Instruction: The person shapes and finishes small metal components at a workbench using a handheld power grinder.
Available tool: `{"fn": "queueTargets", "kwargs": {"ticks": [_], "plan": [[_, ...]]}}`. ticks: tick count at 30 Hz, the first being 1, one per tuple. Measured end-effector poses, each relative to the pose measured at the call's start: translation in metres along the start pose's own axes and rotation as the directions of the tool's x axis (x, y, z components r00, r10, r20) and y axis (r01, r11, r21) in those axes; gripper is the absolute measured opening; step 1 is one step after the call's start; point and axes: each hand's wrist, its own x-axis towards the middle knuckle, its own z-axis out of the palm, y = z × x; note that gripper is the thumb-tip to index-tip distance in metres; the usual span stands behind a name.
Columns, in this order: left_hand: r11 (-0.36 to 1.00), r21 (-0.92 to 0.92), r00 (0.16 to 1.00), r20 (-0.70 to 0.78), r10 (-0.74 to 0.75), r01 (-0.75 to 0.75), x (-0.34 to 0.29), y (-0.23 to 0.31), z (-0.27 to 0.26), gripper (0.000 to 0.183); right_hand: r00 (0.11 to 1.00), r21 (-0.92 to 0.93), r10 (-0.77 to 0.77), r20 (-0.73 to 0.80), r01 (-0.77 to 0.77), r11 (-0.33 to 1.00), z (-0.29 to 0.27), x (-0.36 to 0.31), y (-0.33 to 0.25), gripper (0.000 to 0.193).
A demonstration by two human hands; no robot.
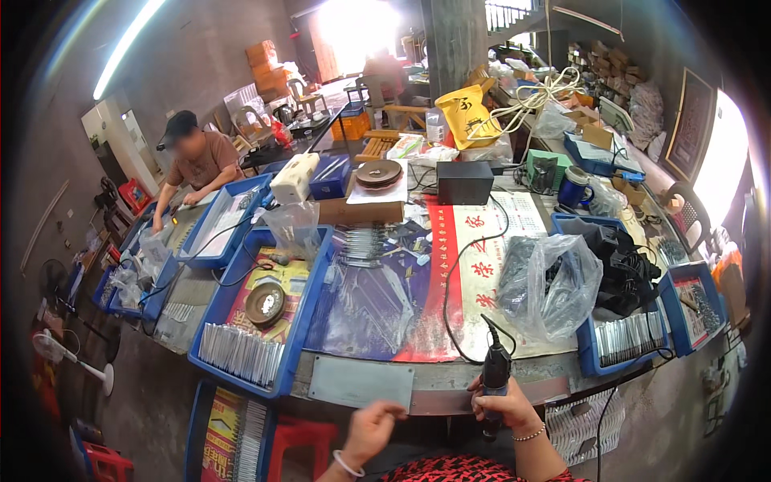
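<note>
Low at the table's front edge, my right hand [514,408] is wrapped round a dark handheld rotary tool [496,369]. A black cord leaves the tool's upper end, and its lower end points down toward my lap. To its left is my left hand [373,430], apart from the tool. Its fingers are curled together, and whatever they may hold is too small to make out. Just beyond that hand, a flat grey metal plate [361,384] lies along the table edge.
Blue trays of upright metal strips stand left [301,321] and right [590,353]. A clear plastic bag [554,289], a black box [465,183] and brown discs [379,174] lie on the table. A red stool [301,442] is below left. Another person [201,157] works at far left.
</note>
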Motion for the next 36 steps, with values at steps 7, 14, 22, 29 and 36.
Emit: {"fn": "queueTargets", "kwargs": {"ticks": [7,14,22,29,36], "plan": [[0.985,-0.015,0.794,0.59,0.148,-0.173,-0.007,-0.002,0.042,0.03,1.0,-0.001,-0.026,-0.009,0.026,1.0,0.005,0.003,-0.006,0.035],[0.968,-0.028,0.752,0.636,-0.174,0.248,-0.006,-0.058,0.056,0.026,0.999,0.01,-0.048,0.023,0.048,0.999,0.002,-0.005,-0.001,0.035],[0.87,-0.158,0.677,0.697,-0.237,0.467,-0.007,-0.134,0.097,0.021,0.998,0.022,0.014,0.054,-0.015,1.0,-0.003,-0.004,0.002,0.033],[0.992,0.101,0.812,0.571,-0.122,0.078,0.013,-0.15,0.118,0.023,0.999,0.063,-0.012,0.053,0.008,0.998,-0.007,-0.002,-0.001,0.035],[0.988,0.147,0.902,0.432,-0.019,-0.05,0.017,-0.18,0.121,0.022,0.998,0.055,0.039,0.051,-0.042,0.998,-0.004,0.0,-0.005,0.035]]}}
